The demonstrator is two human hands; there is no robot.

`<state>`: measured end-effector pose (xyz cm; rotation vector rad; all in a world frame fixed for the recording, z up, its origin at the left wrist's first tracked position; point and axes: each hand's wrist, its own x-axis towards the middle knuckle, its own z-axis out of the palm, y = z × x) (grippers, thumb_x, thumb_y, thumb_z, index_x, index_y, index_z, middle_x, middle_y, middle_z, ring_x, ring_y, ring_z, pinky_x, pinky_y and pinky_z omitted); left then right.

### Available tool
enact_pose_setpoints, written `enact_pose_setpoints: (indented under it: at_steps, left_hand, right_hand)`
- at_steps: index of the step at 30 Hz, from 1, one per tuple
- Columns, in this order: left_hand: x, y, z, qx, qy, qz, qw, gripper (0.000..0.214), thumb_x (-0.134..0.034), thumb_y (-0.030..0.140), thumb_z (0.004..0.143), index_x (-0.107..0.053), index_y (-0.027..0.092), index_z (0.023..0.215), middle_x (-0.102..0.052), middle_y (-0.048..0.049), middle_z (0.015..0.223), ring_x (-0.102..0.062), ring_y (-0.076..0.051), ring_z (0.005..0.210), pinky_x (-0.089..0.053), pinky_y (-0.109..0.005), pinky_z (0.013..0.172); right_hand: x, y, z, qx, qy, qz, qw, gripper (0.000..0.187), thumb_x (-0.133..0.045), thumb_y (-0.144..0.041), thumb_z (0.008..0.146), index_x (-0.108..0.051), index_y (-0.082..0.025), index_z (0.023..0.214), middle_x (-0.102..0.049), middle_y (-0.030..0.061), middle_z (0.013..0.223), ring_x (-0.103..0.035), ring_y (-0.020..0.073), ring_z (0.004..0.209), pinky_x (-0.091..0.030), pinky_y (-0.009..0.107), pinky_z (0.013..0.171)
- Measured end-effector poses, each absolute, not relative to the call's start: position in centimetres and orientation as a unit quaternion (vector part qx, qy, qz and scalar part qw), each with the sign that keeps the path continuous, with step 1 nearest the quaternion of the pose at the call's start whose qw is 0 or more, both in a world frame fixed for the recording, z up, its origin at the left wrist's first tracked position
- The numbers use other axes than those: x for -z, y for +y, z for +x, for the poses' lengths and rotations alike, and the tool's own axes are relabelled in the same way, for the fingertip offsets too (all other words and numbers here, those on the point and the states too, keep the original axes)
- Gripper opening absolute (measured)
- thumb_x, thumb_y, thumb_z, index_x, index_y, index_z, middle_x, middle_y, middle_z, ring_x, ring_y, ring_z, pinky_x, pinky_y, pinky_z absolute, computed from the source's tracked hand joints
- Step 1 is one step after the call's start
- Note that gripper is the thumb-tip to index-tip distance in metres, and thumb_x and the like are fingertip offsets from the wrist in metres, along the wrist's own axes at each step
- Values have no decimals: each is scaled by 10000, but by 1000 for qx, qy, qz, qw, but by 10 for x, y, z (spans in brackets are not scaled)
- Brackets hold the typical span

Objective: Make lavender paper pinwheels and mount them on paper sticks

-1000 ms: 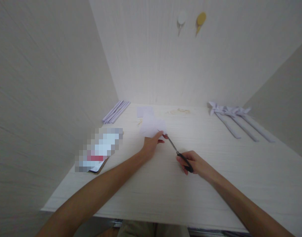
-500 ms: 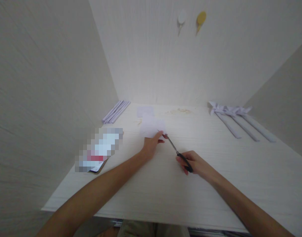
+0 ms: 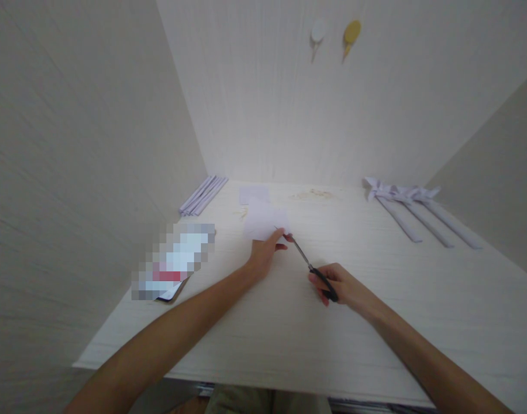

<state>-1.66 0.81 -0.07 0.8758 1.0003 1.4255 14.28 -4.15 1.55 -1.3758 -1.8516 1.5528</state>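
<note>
Pale lilac paper [image 3: 263, 218] is pinched along its near edge by my left hand [image 3: 264, 255], thumb and fingers closed on it. My right hand [image 3: 332, 282] grips the black handles of a pair of scissors [image 3: 304, 253]. Their metal blades point up and left, reaching the paper's near right corner beside my left fingertips. Whether the blades are parted is too small to make out. Just behind the held paper lies another lilac paper piece [image 3: 252, 194], partly overlapped by it.
Rolled paper sticks [image 3: 203, 195] lie at the back left, with a phone [image 3: 177, 259] in front of them. Paper pinwheel-like shapes on sticks [image 3: 401, 192] rest at the back right. Brownish scraps [image 3: 319, 194] lie near the back wall, which bears white [image 3: 318, 31] and yellow hooks [image 3: 352, 33].
</note>
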Motion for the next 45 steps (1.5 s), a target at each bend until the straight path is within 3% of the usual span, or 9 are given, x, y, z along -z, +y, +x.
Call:
enact_pose_setpoints:
  at_steps: [12,17,25,28,37,45]
  left_hand:
    - [-1,7,-18,-601,434,381,553,136,-562,284,653,-575,149,674,-617,-11,661,-585,-111,598,-410,-195,478]
    - [0,7,-16,-591,434,391,556,133,-568,272,654,-576,139,664,-610,-17,647,-576,-105,594,-410,-181,467]
    - [-4,-6,-8,-501,445,441,597,136,-595,266,623,-583,138,579,-586,-6,573,-543,-102,544,-434,-193,465]
    - [-3,-10,-5,-477,461,457,592,116,-612,257,605,-600,145,575,-605,-15,602,-534,-99,534,-443,-194,457]
    - [-4,-12,-4,-452,466,495,578,53,-612,198,578,-599,147,572,-597,-13,587,-534,-103,531,-451,-189,432]
    - [-5,-12,-3,-454,464,485,586,45,-603,177,578,-600,148,542,-597,-15,566,-536,-105,521,-442,-186,423]
  right_hand:
    - [-17,-43,144,-581,-607,-493,226,506,-483,-609,649,-434,-153,437,-414,-34,362,-253,28,306,-134,204,323]
    - [-9,-42,142,-598,-546,-494,316,431,-516,-527,680,-463,-140,497,-435,-33,409,-254,21,295,-115,200,309]
    - [-4,-39,128,-496,-500,-527,476,300,-692,-361,544,-497,-153,637,-461,-42,517,-341,43,411,-239,184,355]
    - [-3,-39,126,-476,-505,-526,492,294,-683,-364,554,-503,-151,649,-529,1,622,-385,52,463,-280,184,378]
    - [-3,-38,126,-473,-488,-532,506,293,-665,-382,559,-486,-166,646,-443,-43,515,-314,43,405,-216,185,340]
    - [1,-36,129,-469,-501,-512,515,279,-683,-337,544,-496,-159,647,-516,-6,630,-436,75,519,-338,194,440]
